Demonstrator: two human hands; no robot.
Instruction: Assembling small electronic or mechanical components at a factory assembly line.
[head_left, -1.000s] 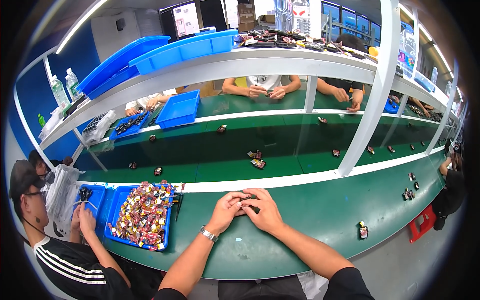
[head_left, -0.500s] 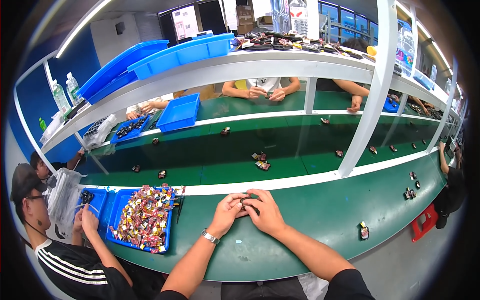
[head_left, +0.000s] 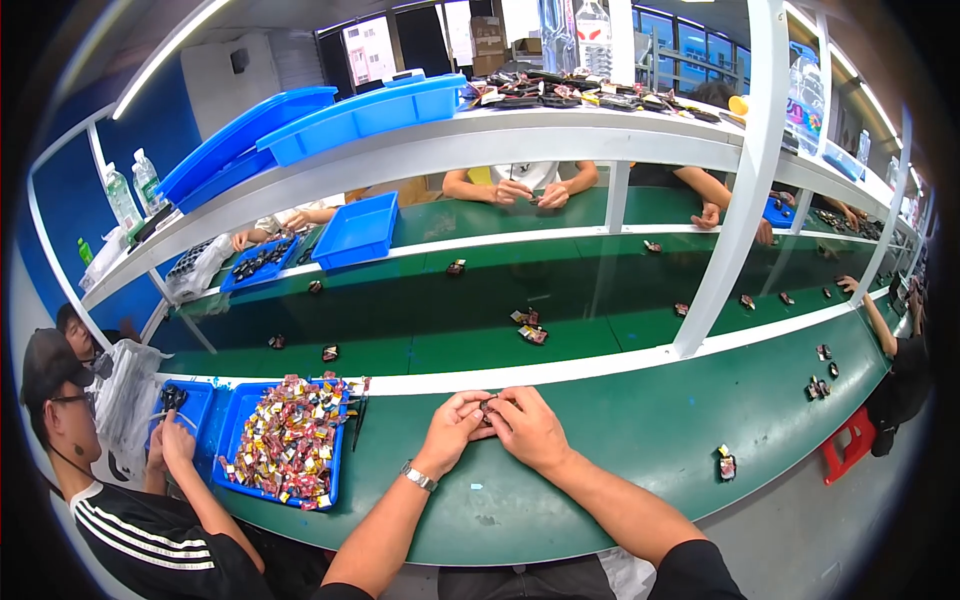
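Small dark part [head_left: 488, 406] pinched between both hands' fingertips, closed on it | left hand [head_left: 455, 429] and right hand [head_left: 527, 428] pressed together on green bench [head_left: 620, 440] | white rail [head_left: 560, 370] just beyond | blue tray [head_left: 232, 440] of coloured parts at left, beside a co-worker's hand [head_left: 177, 441]

Hands [head_left: 492, 428] pinch small part [head_left: 488, 406]

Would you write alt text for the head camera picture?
Left hand and right hand meet over a small dark part at a green workbench. A blue tray of colourful pieces sits left; other people work nearby.
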